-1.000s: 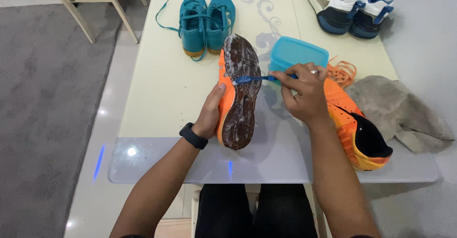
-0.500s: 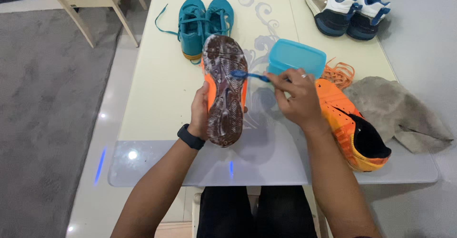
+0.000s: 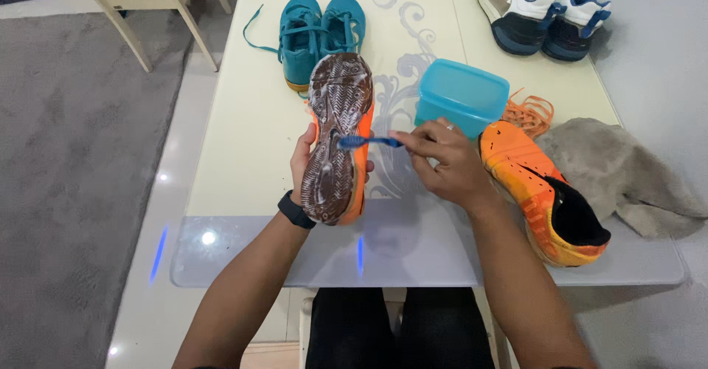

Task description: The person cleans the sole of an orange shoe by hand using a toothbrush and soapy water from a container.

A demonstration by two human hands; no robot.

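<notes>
Head view: my left hand fingers clamp an orange shoe sole-up above the tabletop, while my right hand fingers pinch a blue toothbrush against its soapy sole.

Pale cream rectangular table with a glossy top and a grey scroll ornament down its centre. Upper centre: a pair of teal lace-up sports shoes, side by side, one lace trailing left. Upper right: a pair of white-and-blue trainers, touching. Centre right: a translucent blue plastic box; just right of it, a loose heap of orange laces. Right: a second orange-and-black sports shoe, lying beside a crumpled grey cloth. Upper left: cream wooden chair legs above a grey carpet.
</notes>
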